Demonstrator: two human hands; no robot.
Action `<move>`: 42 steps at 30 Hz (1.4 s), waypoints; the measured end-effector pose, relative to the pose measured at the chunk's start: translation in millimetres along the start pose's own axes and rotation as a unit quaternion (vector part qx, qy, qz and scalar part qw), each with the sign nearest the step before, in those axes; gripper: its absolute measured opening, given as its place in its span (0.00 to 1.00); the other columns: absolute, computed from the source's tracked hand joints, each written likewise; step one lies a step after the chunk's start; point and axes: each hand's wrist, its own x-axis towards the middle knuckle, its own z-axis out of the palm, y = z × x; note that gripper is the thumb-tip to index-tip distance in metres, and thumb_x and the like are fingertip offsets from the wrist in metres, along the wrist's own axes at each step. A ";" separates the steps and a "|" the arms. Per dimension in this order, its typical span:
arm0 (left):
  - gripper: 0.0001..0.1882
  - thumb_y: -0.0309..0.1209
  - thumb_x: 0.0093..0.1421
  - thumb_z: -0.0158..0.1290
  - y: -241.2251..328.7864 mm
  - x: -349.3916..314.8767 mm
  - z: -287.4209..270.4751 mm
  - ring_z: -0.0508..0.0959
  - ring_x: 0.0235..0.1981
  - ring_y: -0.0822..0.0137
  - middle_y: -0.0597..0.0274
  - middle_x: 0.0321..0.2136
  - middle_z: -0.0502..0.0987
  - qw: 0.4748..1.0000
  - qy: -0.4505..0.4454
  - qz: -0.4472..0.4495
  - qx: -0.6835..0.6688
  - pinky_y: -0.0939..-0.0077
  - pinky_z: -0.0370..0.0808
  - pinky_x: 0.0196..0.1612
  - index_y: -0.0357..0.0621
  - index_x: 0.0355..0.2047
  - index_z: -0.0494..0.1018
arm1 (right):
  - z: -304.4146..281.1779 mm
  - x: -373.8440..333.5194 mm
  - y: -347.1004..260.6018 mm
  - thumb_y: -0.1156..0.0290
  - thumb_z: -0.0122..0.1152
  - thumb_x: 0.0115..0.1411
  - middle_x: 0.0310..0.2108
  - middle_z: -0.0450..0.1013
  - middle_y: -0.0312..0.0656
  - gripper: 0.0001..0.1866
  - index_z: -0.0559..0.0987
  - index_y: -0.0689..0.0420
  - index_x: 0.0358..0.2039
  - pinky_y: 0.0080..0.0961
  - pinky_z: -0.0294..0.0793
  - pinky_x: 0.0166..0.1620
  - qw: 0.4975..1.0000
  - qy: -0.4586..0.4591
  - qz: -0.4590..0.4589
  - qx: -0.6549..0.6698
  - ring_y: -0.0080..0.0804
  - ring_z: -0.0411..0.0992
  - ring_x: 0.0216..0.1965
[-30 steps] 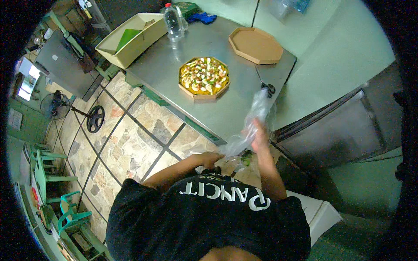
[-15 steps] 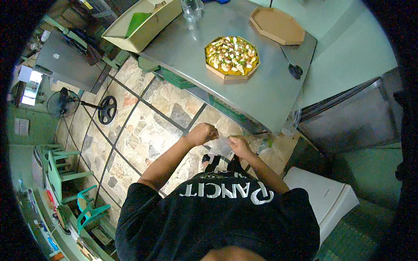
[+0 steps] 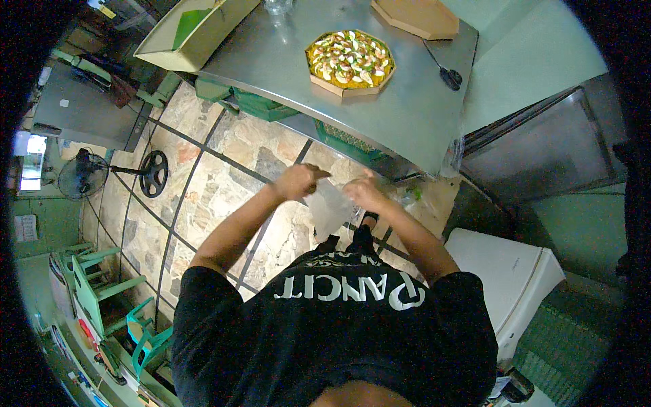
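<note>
A thin translucent plastic bag [image 3: 329, 211] hangs between my two hands, above the floor and in front of my body. Its top edge is pinched by my left hand [image 3: 300, 182] on one side and by my right hand [image 3: 367, 192] on the other. Beyond them, on the steel table, an octagonal cardboard box [image 3: 342, 91] holds a noodle dish [image 3: 350, 60] topped with egg slices and green bits. Neither hand touches the box. Black-handled scissors [image 3: 450, 78] lie near the table's right edge.
The steel table [image 3: 407, 115] also bears an octagonal cardboard lid [image 3: 420, 17], a clear plastic container [image 3: 278, 5] and a cream tub [image 3: 169, 57] with a green leaf. A fan [image 3: 85, 173] and green chairs [image 3: 95, 292] stand left; a white chest or appliance [image 3: 498, 275] stands right.
The bag has come open and hangs lower and longer between my hands. Both hands have risen in the picture, and the table has shifted up as my view moved.
</note>
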 end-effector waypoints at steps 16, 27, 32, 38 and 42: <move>0.08 0.29 0.56 0.48 -77.6 -19.8 -15.8 0.79 0.26 0.50 0.50 0.24 0.77 0.942 0.038 -0.250 0.221 0.57 0.77 0.31 0.43 0.35 0.73 | -55.1 -10.6 78.2 0.71 0.62 0.51 0.32 0.68 0.47 0.06 0.75 0.58 0.26 0.43 0.71 0.37 0.990 0.082 0.112 0.021 0.50 0.71 0.35; 0.11 0.38 0.54 0.52 -45.9 -106.9 97.4 0.80 0.34 0.50 0.52 0.30 0.80 0.961 -0.123 -0.248 0.001 0.60 0.76 0.39 0.49 0.33 0.80 | 46.5 -134.1 90.0 0.60 0.61 0.51 0.23 0.75 0.43 0.13 0.78 0.59 0.23 0.33 0.71 0.28 0.929 -0.269 0.201 0.155 0.34 0.74 0.25; 0.09 0.32 0.51 0.60 -53.0 -108.0 32.0 0.78 0.29 0.69 0.58 0.27 0.80 0.899 0.080 -0.333 -0.272 0.73 0.74 0.35 0.39 0.28 0.79 | -26.2 -126.8 80.1 0.65 0.68 0.49 0.27 0.77 0.41 0.11 0.76 0.56 0.26 0.33 0.75 0.38 0.903 -0.101 0.172 0.380 0.35 0.76 0.33; 0.08 0.32 0.57 0.57 -60.5 -69.7 -25.5 0.75 0.26 0.73 0.65 0.24 0.78 0.789 0.297 -0.298 -0.448 0.80 0.72 0.33 0.38 0.30 0.77 | -89.8 -64.9 108.2 0.69 0.62 0.57 0.26 0.75 0.36 0.07 0.75 0.57 0.28 0.25 0.76 0.33 0.752 0.121 0.227 0.607 0.27 0.75 0.27; 0.13 0.39 0.63 0.52 -76.3 -15.4 -40.8 0.75 0.25 0.71 0.64 0.24 0.75 0.737 0.382 -0.303 -0.468 0.77 0.72 0.29 0.40 0.34 0.73 | -118.8 -11.5 137.7 0.62 0.61 0.59 0.24 0.73 0.35 0.11 0.74 0.56 0.30 0.24 0.76 0.31 0.691 0.256 0.272 0.618 0.26 0.74 0.26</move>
